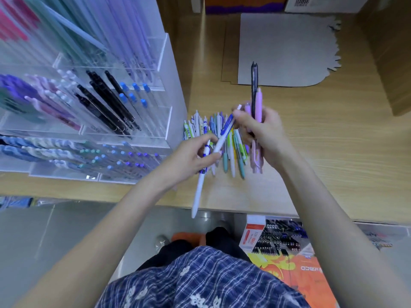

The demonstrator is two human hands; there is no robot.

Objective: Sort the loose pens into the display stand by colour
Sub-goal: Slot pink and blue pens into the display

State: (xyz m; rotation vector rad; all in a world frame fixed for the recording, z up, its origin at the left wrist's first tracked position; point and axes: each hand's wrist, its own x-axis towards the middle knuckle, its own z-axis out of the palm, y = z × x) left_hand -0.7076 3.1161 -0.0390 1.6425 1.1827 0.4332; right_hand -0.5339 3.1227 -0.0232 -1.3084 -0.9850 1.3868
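Fingers (209, 141) of the left hand (189, 160) are seen curled round a long white pen with a blue clip (213, 156), which is held slanted above the near edge of the pale wooden surface (329, 156), its tip pointing down toward the person and its clip end rising to the right. A second white pen with blue print (205, 155) is gripped in the same hand, just beside the first. Fingers (239, 116) of the right hand (264, 132) are clenched on an upright bundle made up of a black pen (254, 78) and two lilac pens (258, 103), and the thumb and forefinger are shown touching the clip end of the white pen. Between and beneath the two hands, a loose heap of white, blue, green and yellow pens (224, 138) is spread on the surface. To the left, a clear acrylic tiered display stand (165, 121) is set on the same surface, its compartments filled by colour: lilac and pale blue in the top tier, purple, black and blue-capped in the middle, blue and teal in the lowest. Farther back, a grey cardboard sheet (284, 52) is laid flat. Below the surface edge, a white and red box (253, 234) is visible beside trays of dark pens.
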